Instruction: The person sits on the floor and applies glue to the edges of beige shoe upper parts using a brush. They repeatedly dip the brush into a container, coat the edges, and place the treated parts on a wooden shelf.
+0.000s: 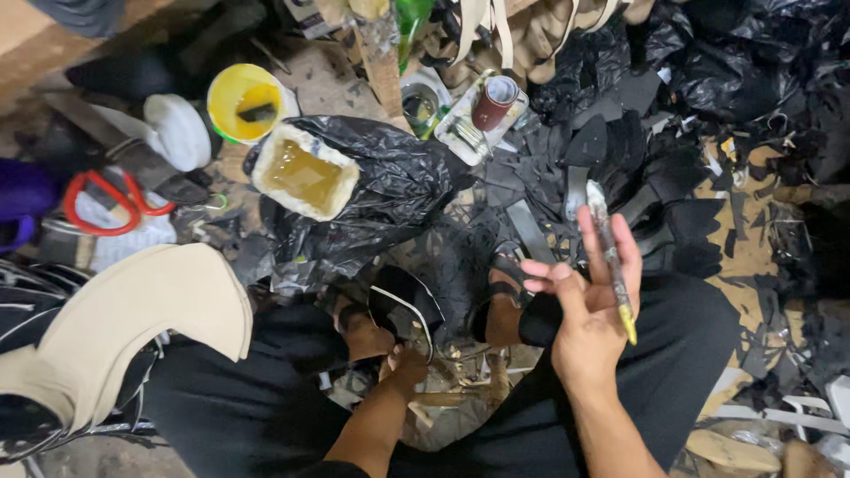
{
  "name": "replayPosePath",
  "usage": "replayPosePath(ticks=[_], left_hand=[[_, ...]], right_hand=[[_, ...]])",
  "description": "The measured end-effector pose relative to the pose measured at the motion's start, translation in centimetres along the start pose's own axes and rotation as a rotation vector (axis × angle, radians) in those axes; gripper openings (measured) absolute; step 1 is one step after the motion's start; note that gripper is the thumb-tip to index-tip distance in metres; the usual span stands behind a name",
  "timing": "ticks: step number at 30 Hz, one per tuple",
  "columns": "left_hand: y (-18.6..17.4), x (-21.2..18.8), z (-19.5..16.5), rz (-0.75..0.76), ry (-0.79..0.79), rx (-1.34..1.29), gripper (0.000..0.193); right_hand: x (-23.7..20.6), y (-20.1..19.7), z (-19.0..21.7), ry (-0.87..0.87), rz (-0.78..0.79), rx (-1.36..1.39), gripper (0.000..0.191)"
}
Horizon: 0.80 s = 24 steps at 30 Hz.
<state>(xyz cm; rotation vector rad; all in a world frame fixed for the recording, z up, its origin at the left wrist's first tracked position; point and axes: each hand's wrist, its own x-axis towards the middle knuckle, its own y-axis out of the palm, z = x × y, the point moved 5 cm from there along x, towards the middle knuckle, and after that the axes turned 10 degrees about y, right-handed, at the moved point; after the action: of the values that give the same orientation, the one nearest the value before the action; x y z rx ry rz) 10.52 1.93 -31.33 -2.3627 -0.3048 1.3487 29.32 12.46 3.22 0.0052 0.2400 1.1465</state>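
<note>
Seated low among black offcuts, a person steadies a black sandal upper against the knees, the left hand closed on its lower edge at six o'clock of the piece. The right hand, at three o'clock of it, has its fingers half spread, with a glue-caked brush pinched between them, bristles up. At eleven o'clock sits a tub of amber glue in a black bag, a yellow bucket beyond it; red scissors lie at nine. The gluing stage appears to be in hand. A next stroke would call for turning the bristles down to the glue or the upper.
</note>
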Motion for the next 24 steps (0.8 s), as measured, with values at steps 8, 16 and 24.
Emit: replayPosePath(ticks=[8,16,24], left_hand=[[1.7,0.3,0.9,-0.013,0.005,0.0,0.015],[-7.0,0.1,-2.2,-0.043,0.106,0.035,0.014],[-1.6,-2.4,-1.4,-0.213,0.247,0.026,0.014]], right_hand=[[0.0,1.1,-0.6,0.038,0.038,-0.004,0.067],[0.2,4.1,-1.6,-0.037,0.041,0.058,0.073],[-0.7,3.3,-3.1,0.011,0.118,0.047,0.066]])
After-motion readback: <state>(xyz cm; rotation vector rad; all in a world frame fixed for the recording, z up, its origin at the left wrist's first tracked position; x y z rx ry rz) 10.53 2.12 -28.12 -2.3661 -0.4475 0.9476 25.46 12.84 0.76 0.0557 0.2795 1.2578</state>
